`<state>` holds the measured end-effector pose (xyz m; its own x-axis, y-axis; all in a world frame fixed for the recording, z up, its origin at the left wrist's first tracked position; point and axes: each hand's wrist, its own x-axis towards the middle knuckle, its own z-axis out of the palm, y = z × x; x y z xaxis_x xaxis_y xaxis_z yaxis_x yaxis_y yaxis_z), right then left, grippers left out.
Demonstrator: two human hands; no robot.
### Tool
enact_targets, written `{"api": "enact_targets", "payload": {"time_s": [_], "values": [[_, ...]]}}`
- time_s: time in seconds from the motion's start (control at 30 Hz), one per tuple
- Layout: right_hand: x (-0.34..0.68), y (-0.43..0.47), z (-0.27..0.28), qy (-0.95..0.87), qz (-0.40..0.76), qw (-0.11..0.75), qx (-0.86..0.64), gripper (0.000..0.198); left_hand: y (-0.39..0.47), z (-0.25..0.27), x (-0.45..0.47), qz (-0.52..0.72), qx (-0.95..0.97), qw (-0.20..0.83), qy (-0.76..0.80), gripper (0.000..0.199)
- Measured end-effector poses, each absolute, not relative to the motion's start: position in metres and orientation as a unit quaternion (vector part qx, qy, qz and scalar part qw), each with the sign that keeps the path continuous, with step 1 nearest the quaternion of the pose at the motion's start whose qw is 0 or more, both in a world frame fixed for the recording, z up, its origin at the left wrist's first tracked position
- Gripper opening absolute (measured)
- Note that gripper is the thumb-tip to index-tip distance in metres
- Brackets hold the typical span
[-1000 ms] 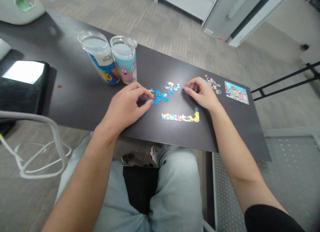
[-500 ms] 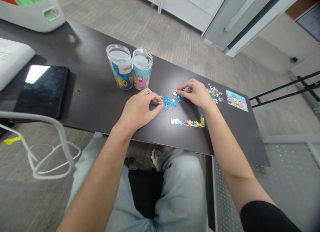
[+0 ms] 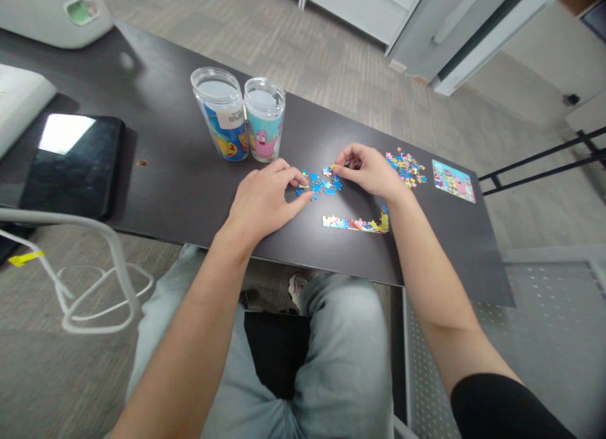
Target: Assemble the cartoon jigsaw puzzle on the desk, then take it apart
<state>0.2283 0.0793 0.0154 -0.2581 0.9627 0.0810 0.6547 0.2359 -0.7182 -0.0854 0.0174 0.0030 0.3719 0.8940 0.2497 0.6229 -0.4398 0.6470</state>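
My left hand (image 3: 265,196) rests at the left side of a group of blue jigsaw pieces (image 3: 328,185). Its thumb and index finger close around a small yellow-and-white puzzle piece (image 3: 303,186), partly covered by the fingertips. Across the group, my right hand (image 3: 363,168) pinches a puzzle piece (image 3: 327,171) at its edge, just above the blue pieces. Nearer to me lies a joined puzzle strip (image 3: 355,224), L-shaped, with its short arm turned up at the right. Behind my right hand is a pile of loose puzzle pieces (image 3: 407,167).
Two clear cups with cartoon prints, a blue one (image 3: 231,136) and a pink-and-teal one (image 3: 264,136), stand behind my left hand. A picture card (image 3: 453,181) lies at the right end of the dark table (image 3: 165,192). A black tablet (image 3: 71,167) and a white bin (image 3: 52,22) are at left.
The whole view has shifted slightly. Both hands stay nearly in place over the pieces, the right one still pinching its piece.
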Motion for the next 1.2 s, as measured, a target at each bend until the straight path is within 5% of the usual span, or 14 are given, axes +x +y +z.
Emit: {"api": "enact_targets", "payload": {"time_s": [0.13,0.4,1.2], "values": [[0.226,0.068,0.031,-0.759,0.312,0.285,-0.496,0.027,0.016,0.005,-0.087,0.297,0.794,0.244,0.472,0.026],[0.216,0.039,0.051,-0.724,0.476,0.195,-0.460,0.051,0.002,0.011,-0.070,0.290,0.813,0.252,0.437,0.043],[0.210,0.034,0.049,-0.804,0.412,0.138,-0.406,0.029,0.000,0.005,-0.066,0.243,0.836,0.235,0.433,0.056]]}}
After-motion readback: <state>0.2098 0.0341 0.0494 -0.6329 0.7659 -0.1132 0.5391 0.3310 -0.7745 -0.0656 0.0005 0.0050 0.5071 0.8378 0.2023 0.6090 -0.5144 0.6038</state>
